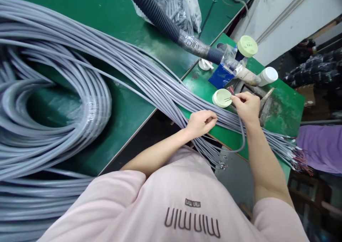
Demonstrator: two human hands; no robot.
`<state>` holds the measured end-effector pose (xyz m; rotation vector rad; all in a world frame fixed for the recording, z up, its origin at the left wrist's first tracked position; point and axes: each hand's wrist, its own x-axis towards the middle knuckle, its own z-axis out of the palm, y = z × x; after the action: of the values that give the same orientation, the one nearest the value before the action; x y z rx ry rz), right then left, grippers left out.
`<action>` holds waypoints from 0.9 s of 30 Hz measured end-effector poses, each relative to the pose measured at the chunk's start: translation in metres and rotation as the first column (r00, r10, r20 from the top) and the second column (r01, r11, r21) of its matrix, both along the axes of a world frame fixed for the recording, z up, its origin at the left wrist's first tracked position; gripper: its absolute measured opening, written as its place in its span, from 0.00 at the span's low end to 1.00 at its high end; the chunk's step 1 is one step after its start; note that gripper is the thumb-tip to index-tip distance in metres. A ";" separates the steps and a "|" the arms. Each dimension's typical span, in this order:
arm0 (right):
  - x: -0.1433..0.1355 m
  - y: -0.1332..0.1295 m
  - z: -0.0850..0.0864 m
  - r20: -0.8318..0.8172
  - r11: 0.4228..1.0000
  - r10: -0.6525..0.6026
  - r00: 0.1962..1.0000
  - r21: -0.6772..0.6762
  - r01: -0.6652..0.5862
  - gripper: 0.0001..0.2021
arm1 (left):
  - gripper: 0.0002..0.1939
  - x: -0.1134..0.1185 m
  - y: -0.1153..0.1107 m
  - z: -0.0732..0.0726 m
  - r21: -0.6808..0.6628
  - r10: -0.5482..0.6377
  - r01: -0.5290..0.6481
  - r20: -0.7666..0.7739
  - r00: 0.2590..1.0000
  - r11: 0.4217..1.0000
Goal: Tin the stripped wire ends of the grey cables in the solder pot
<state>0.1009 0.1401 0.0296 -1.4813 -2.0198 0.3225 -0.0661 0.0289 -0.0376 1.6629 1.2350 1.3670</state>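
Observation:
My right hand (pixel 247 106) pinches the end of a grey cable (pixel 243 138), which bends down below it. Red and dark wire ends fan out past the fingertips, and a few thin dark ones reach over the mouth of a small pale-green tub (pixel 219 96). Curled closed, my left hand (pixel 201 122) rests at the near edge of a thick bundle of grey cables (pixel 149 76); whatever its fingers hold, if anything, is hidden. At the bundle's right end, stripped coloured wire ends (pixel 300 160) stick out.
Coiled grey cable (pixel 93 117) fills the left of the green table (pixel 112 7). A black ribbed hose (pixel 157 16) runs to a blue box (pixel 221 75). Beyond stand a yellow-lidded container (pixel 247 46) and a white jar (pixel 268 75). Someone's purple sleeve or garment (pixel 320 146) shows at right.

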 end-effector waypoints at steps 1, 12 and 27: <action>-0.002 0.004 -0.002 0.033 1.000 0.007 0.999 -0.012 -0.006 0.10 | 0.07 -0.001 0.002 -0.004 0.038 -0.006 0.007 -0.035 0.999 0.999; -0.013 0.018 -0.014 0.345 0.998 0.006 0.938 -0.068 0.018 0.11 | 0.07 0.001 0.006 -0.013 0.254 0.070 -0.032 -0.142 0.987 0.967; 0.054 0.029 0.011 0.225 0.975 -0.200 0.954 0.137 0.172 0.10 | 0.05 0.001 0.005 -0.013 0.284 0.082 -0.049 -0.104 0.991 0.958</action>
<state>0.1552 0.1694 0.0408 -1.6872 -2.0193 -0.0532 -0.0653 0.0340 -0.0504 1.9333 1.2129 1.5660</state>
